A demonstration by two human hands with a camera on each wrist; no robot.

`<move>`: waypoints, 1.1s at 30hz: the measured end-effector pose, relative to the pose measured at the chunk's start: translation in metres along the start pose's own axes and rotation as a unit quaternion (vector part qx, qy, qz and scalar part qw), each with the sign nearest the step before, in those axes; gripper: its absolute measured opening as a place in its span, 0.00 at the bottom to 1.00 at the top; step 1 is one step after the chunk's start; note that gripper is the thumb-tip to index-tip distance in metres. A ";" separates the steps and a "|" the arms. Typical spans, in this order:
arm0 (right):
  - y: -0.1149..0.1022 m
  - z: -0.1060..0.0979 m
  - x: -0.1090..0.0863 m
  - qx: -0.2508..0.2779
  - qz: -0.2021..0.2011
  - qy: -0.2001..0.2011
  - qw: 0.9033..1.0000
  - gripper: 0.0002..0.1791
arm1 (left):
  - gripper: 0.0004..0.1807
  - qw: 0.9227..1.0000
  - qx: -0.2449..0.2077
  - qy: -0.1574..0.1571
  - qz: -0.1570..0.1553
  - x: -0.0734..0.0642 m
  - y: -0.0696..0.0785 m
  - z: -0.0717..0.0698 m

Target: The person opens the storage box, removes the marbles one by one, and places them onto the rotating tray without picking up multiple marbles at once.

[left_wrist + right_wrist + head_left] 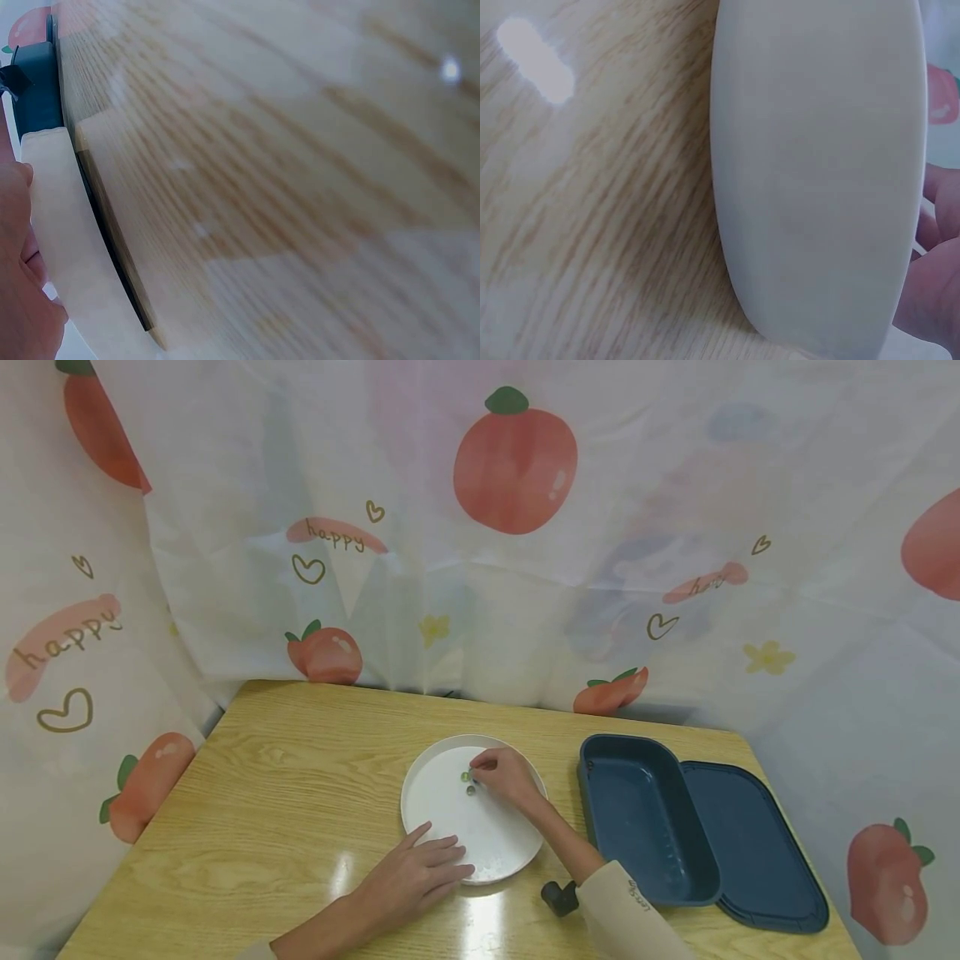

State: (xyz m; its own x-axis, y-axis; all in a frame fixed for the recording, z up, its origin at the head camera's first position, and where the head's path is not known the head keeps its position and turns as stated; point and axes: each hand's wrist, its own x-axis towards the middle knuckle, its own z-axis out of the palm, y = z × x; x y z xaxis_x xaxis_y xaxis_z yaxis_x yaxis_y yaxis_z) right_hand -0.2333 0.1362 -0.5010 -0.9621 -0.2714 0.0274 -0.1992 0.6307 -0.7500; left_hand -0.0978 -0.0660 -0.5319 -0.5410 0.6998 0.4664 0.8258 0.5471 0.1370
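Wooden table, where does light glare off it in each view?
Head view: two pale streaks on the table, one just below the white tray; left wrist view: a small bright spot, upper right; right wrist view: an elongated white patch, upper left.

The curved wall of a white tray (817,180) is presented at close range across the middle. A wood-grained surface (615,187) is observed at left, marked by bright glare (536,60). Beyond the rim, the right grip (934,289), a bare hand, is partly hidden. A pink print (941,97) is noted on the backdrop (943,146).
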 end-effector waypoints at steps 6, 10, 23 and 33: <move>0.001 0.001 0.002 0.006 -0.004 0.004 1.000 0.02 | 0.14 1.000 0.006 0.003 0.006 0.000 0.000 0.000; 0.001 0.001 0.002 0.010 -0.002 0.004 1.000 0.02 | 0.14 1.000 0.015 0.004 0.015 0.001 -0.001 -0.001; 0.002 0.000 0.002 0.015 0.021 -0.005 1.000 0.03 | 0.14 1.000 0.021 0.003 0.020 0.000 -0.001 0.002; 0.002 -0.003 0.002 0.029 0.034 -0.013 0.999 0.05 | 0.14 1.000 0.009 -0.004 0.016 0.001 0.000 0.000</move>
State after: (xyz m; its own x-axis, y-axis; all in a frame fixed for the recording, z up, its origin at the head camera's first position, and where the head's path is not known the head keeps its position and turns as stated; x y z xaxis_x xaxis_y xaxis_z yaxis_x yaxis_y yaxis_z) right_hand -0.2361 0.1392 -0.5001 -0.9677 -0.2490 -0.0406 -0.1228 0.6054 -0.7864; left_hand -0.0985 -0.0651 -0.5316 -0.5164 0.7201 0.4635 0.8391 0.5335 0.1059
